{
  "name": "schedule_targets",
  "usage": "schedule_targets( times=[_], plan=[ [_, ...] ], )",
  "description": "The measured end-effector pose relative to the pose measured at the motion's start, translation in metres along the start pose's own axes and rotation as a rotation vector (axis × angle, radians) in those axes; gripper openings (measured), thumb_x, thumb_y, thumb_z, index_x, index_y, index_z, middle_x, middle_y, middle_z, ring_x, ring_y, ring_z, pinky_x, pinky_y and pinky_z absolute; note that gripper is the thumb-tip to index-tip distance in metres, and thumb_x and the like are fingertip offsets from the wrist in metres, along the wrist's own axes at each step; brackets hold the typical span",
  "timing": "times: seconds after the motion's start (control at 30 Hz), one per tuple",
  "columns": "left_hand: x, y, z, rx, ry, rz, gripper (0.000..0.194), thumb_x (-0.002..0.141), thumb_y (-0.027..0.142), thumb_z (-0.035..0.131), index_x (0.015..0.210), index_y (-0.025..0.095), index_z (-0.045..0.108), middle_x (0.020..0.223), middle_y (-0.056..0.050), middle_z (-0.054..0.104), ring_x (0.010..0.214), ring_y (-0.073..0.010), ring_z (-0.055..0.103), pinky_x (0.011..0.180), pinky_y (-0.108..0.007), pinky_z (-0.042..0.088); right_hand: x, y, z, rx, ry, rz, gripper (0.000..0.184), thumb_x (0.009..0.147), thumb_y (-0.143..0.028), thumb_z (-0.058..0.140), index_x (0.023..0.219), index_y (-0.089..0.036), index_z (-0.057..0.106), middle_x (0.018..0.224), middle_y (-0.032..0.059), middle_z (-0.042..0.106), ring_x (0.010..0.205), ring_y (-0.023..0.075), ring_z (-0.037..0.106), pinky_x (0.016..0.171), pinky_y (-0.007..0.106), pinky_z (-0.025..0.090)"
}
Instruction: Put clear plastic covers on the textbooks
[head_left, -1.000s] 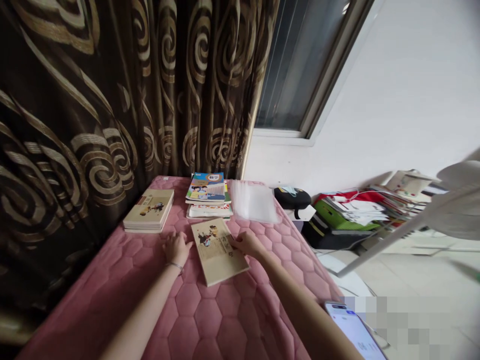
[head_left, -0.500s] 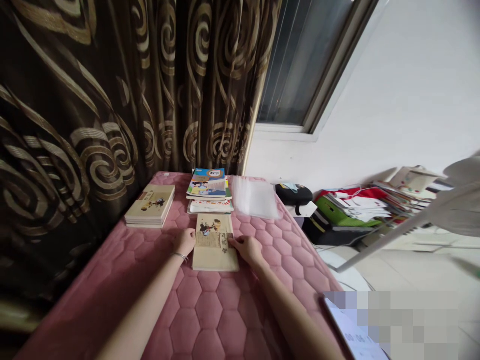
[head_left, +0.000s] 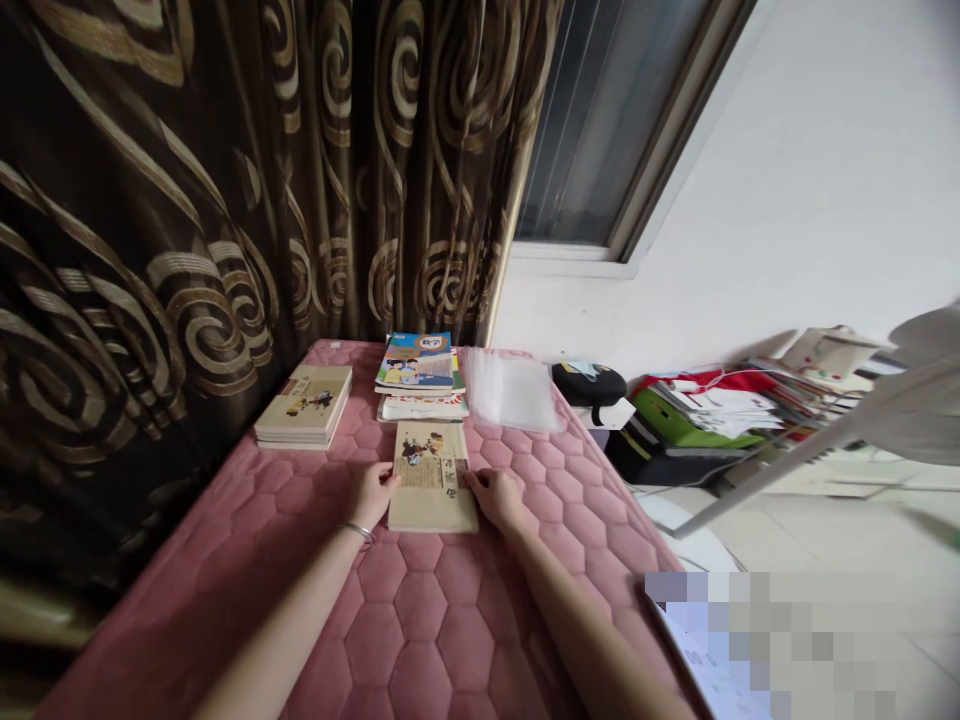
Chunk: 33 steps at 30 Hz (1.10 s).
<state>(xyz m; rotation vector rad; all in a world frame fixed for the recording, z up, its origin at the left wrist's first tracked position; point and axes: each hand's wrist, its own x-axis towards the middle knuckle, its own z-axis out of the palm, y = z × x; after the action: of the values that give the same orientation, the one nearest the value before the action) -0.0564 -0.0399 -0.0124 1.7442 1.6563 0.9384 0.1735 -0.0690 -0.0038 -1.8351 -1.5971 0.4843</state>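
"Where was the book (head_left: 433, 490)?"

"Lying cover up on the mattress (head_left: 416, 610), squarely in front of the person, its long sides running away from them."

"And the hands?"

"Apart, with the book between them. The left hand (head_left: 371, 497) had its edge at nine o'clock, the right hand (head_left: 496, 500) at three, thumbs and fingertips closed on the sides."

"Which step was that, would you say?"

"Straightening and steadying it, I'd judge. From there, a move called for even pressure from both sides, so it wouldn't twist. I couldn't tell whether its far edge touched the textbooks (head_left: 418, 370) at twelve."

"What lay further out?"

"A pile (head_left: 304, 405) of similar beige books at ten, slightly askew, and clear sleeves (head_left: 521, 392) between one and two. Beyond those, at two, sat a black case (head_left: 589, 383). The phone (head_left: 694, 650) was at four, partly hidden by blurring blocks."
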Motion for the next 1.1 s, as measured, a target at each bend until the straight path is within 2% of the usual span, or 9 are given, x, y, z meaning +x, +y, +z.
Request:
schedule_targets(
  times=[0.13,0.27,0.37,0.43,0.53,0.7,0.8,0.9,1.1],
  plan=[
    [-0.022,0.01,-0.008,0.06,0.075,0.059,0.015,0.076,0.017,0.058,0.09,0.017,0.064,0.09,-0.006,0.064,0.083,-0.0184,0.063,0.078,-0.033,0.049,-0.009,0.001,0.0,0.068,0.024,-0.021,0.023,0.087,-0.032,0.05,0.094,-0.02,0.068,0.083,0.0051,0.071,0.071,0.0164,0.065,0.063,0.024,0.047],
    [-0.055,0.02,-0.014,0.239,0.075,0.337,0.005,0.074,0.019,0.062,0.078,0.021,0.065,0.101,-0.004,0.054,0.093,-0.0197,0.058,0.084,-0.035,0.047,-0.035,0.0,-0.003,0.117,0.015,-0.16,0.021,0.085,-0.029,0.048,0.091,-0.022,0.068,0.094,0.0064,0.063,0.075,0.0161,0.061,0.071,0.028,0.05],
    [-0.075,0.027,-0.01,0.304,0.043,0.447,0.014,0.071,0.027,0.071,0.083,0.022,0.065,0.105,-0.005,0.053,0.097,-0.022,0.055,0.084,-0.036,0.048,-0.059,-0.007,-0.002,0.027,0.026,-0.238,0.021,0.081,-0.031,0.057,0.097,-0.024,0.068,0.107,0.0092,0.058,0.095,0.0218,0.058,0.086,0.035,0.046],
    [-0.082,0.031,-0.004,0.341,0.084,0.44,0.017,0.07,0.028,0.073,0.084,0.022,0.066,0.105,-0.005,0.053,0.099,-0.0238,0.053,0.086,-0.038,0.047,-0.072,-0.014,0.0,-0.061,0.046,-0.248,0.03,0.076,-0.036,0.066,0.104,-0.026,0.066,0.121,0.0103,0.053,0.108,0.0269,0.052,0.092,0.041,0.043],
    [-0.086,0.037,0.003,0.388,0.14,0.4,0.012,0.07,0.021,0.071,0.08,0.022,0.066,0.103,-0.005,0.054,0.098,-0.0242,0.052,0.084,-0.04,0.047,-0.081,-0.024,0.004,-0.187,0.075,-0.207,0.039,0.074,-0.045,0.068,0.108,-0.027,0.064,0.132,0.0106,0.046,0.112,0.0314,0.047,0.089,0.046,0.042],
    [-0.083,0.031,0.007,0.339,0.155,0.421,0.01,0.071,0.02,0.071,0.08,0.021,0.066,0.102,-0.006,0.055,0.097,-0.0241,0.053,0.085,-0.04,0.048,-0.081,-0.025,0.005,-0.268,0.077,-0.224,0.029,0.082,-0.044,0.06,0.108,-0.03,0.064,0.133,0.009,0.047,0.112,0.0298,0.048,0.088,0.046,0.04],
    [-0.078,0.014,0.001,0.242,0.119,0.421,0.008,0.073,0.02,0.069,0.081,0.021,0.068,0.105,-0.006,0.053,0.094,-0.0209,0.056,0.085,-0.039,0.049,-0.078,-0.016,-0.002,-0.238,0.038,-0.218,0.025,0.085,-0.04,0.057,0.107,-0.03,0.066,0.135,0.0083,0.048,0.112,0.0274,0.051,0.092,0.046,0.037],
    [-0.073,0.0,-0.013,0.161,0.094,0.389,0.008,0.073,0.017,0.066,0.079,0.021,0.068,0.101,-0.005,0.054,0.091,-0.0186,0.058,0.084,-0.037,0.051,-0.076,-0.001,-0.013,-0.187,-0.025,-0.262,0.024,0.088,-0.035,0.055,0.108,-0.03,0.067,0.129,0.0074,0.056,0.11,0.0242,0.055,0.095,0.044,0.035],
    [-0.068,-0.004,-0.034,0.093,-0.064,0.36,0.017,0.077,0.014,0.056,0.083,0.022,0.071,0.093,-0.004,0.063,0.087,-0.017,0.061,0.082,-0.033,0.05,-0.072,0.02,-0.022,-0.106,-0.111,-0.382,0.03,0.093,-0.03,0.045,0.117,-0.03,0.064,0.12,0.0057,0.064,0.112,0.0217,0.057,0.096,0.041,0.036]
  ],
)
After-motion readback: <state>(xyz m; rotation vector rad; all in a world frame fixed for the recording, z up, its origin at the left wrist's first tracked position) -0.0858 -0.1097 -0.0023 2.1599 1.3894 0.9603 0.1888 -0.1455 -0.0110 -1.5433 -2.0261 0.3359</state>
